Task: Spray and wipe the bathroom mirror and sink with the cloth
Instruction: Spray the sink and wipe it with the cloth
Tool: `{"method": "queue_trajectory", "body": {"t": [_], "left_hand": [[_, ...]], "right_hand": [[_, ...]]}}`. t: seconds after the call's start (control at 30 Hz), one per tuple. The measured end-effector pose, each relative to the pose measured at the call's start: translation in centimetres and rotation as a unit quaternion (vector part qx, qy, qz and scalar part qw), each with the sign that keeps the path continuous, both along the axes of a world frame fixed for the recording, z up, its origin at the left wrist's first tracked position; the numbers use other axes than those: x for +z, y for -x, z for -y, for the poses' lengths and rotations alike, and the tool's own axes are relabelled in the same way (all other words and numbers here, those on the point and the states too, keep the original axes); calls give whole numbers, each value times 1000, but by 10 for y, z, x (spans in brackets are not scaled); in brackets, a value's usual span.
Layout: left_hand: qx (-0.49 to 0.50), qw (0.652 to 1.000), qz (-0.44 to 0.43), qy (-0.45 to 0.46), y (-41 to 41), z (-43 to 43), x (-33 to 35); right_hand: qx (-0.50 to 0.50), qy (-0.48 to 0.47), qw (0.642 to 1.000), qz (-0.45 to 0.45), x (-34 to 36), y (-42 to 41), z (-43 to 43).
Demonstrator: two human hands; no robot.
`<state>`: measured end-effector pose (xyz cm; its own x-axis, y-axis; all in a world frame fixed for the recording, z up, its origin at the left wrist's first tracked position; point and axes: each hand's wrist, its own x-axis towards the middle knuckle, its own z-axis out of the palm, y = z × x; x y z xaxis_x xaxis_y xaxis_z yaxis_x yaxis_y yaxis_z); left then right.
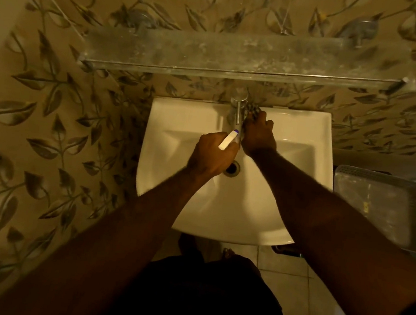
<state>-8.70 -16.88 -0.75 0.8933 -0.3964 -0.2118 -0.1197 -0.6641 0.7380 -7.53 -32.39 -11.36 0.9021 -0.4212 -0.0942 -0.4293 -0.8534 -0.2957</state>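
Over the white square ceramic sink (288, 192), the left hand (211, 155) is wrapped closed around a white spray bottle with a blue nozzle tip (227, 140), held above the round metal drain (233, 168) with the nozzle aimed at the chrome tap (238, 109). The right hand (258, 133) has its fingers curled onto what looks like a dark patterned cloth (252, 110), pressed against the tap's base at the sink's back edge. A dusty glass shelf (239, 57) hangs above.
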Motion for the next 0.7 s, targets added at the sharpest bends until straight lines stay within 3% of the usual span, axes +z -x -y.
{"method": "queue_trajectory", "body": {"t": [0.4,0.47,0.53,0.57,0.6,0.7], "left_hand": [[24,999,1,22,4,-22,14],[27,999,-8,24,6,-28,16],[31,999,-14,29,8,-33,18],[34,999,-15,32,8,-35,19],[39,998,-18,36,8,-38,21],[52,997,-27,54,10,-45,25]], "right_hand": [[51,-68,992,-89,26,25,-3],[61,-103,987,-104,31,28,5],[31,-177,982,-63,36,35,6],[-19,-250,968,-14,38,41,3],[-84,-358,929,39,41,49,-2],[-219,-648,714,150,49,69,-13]]}}
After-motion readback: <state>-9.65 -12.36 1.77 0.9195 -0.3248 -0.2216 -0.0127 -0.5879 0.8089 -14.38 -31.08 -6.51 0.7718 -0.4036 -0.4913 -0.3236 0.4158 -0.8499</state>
